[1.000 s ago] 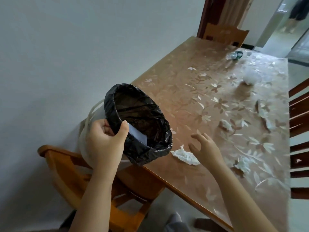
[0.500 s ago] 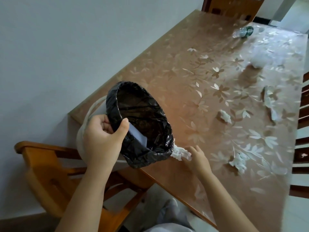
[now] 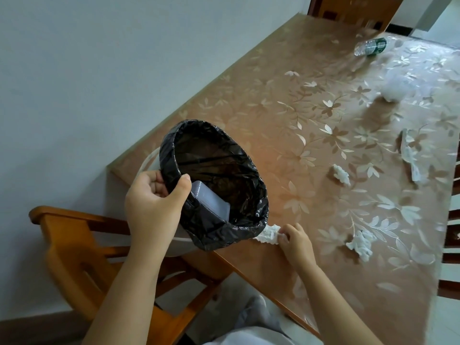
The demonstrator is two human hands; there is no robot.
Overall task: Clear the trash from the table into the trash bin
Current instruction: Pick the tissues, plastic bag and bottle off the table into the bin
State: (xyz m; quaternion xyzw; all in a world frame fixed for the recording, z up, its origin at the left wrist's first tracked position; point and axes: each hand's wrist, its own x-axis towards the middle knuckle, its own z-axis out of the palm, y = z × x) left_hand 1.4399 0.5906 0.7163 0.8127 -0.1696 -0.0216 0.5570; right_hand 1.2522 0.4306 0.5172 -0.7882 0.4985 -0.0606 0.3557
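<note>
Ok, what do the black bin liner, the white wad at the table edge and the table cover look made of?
Black bin liner: thin plastic film, glossy, with crinkled folds over the rim. White crumpled wad, pinched by the right hand: probably tissue paper, matte with soft ragged edges. Leaf-patterned table cover: seemingly clear vinyl over printed cloth, given its glassy sheen.

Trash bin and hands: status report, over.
Left hand grips trash bin rim, bin tilted at table edge. Right hand pinches crumpled tissue beside the bin mouth. Nothing between them; tissue wads and bottle lie farther out.
</note>
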